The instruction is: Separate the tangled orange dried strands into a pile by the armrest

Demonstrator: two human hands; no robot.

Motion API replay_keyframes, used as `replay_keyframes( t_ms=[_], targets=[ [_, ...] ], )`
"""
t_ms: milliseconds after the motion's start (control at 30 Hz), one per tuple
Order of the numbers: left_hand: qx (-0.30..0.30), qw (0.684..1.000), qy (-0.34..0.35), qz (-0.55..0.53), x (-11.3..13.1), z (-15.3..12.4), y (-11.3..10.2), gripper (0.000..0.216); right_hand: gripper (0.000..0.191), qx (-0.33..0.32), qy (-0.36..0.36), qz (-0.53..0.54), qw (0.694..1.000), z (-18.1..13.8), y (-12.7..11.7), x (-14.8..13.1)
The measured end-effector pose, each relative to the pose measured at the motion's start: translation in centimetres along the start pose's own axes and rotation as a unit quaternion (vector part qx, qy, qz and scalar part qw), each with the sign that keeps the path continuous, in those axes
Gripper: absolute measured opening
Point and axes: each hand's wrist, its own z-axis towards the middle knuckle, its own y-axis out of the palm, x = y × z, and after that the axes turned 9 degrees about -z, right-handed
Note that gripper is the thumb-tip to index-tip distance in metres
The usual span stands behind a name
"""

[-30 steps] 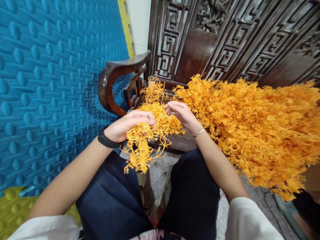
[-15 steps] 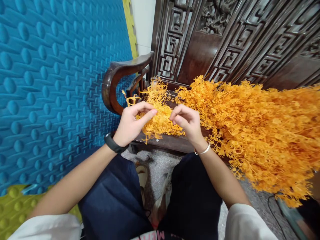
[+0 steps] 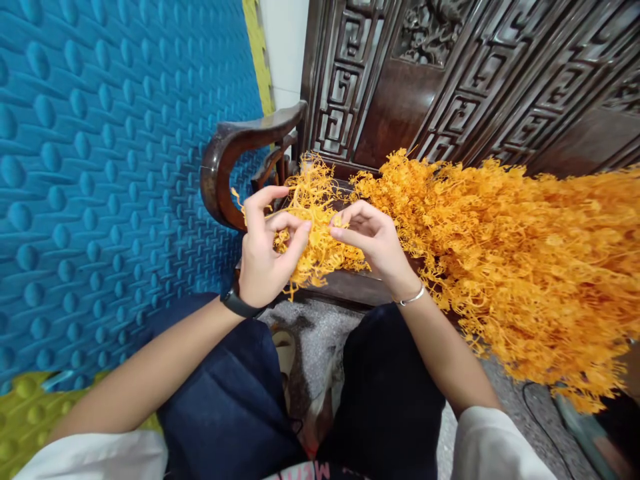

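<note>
Two bare hands working at a small clump of orange sprigs (image 3: 320, 257), as seen from beside the seated person. A second ago the left hand (image 3: 263, 260) held a tangle that hung past the near edge of the dark wooden surface (image 3: 350, 285), over the knees. That hand has since risen and turned its palm toward the person, and the tangle has come up with it to the small clump by the curved armrest (image 3: 225, 157) — nothing hangs below the edge now. The left fingers (image 3: 293, 237) are curled shut on a few strands. The right hand (image 3: 377, 243) has closed in, its fingers (image 3: 345, 235) pinched on strands of the same clump, so the tips of both hands nearly meet. By this showing, the work has passed from lifting a bunch to fine picking at it. No box, bag or tray is in view: the sprigs lie loose — the small clump at the left end of the surface, the large heap (image 3: 525, 267) filling its right side and spilling over the near edge. Blue studded matting (image 3: 100, 167) stands at left.
</note>
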Motion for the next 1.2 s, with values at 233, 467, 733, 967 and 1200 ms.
replay_keyframes(
  t_ms=[233, 467, 733, 967, 1200],
  targets=[
    [-0.099, 0.992, -0.059, -0.049, 1.3, -0.5, -0.4, 0.029, 0.014, 0.019, -0.068, -0.017, 0.997, -0.3, 0.4, -0.5],
    [-0.242, 0.951, -0.187, -0.039, 1.2, 0.6, -0.3, 0.031, 0.005, -0.099, -0.098, -0.037, 0.99, -0.5, 0.2, -0.9],
    [-0.302, 0.92, -0.222, -0.113, 0.3, 1.5, -0.8, 0.026, 0.011, -0.068, -0.056, -0.052, 0.995, -0.2, -0.5, -0.6],
    [-0.271, 0.926, -0.221, -0.141, 0.1, 1.4, 0.0, 0.022, 0.007, -0.049, -0.07, -0.168, 0.982, 0.0, -0.5, -0.1],
    [-0.223, 0.937, -0.255, -0.081, 0.6, -0.1, -1.5, 0.027, 0.01, 0.269, -0.059, -0.372, 0.886, 2.4, -8.1, 3.7]
  ],
)
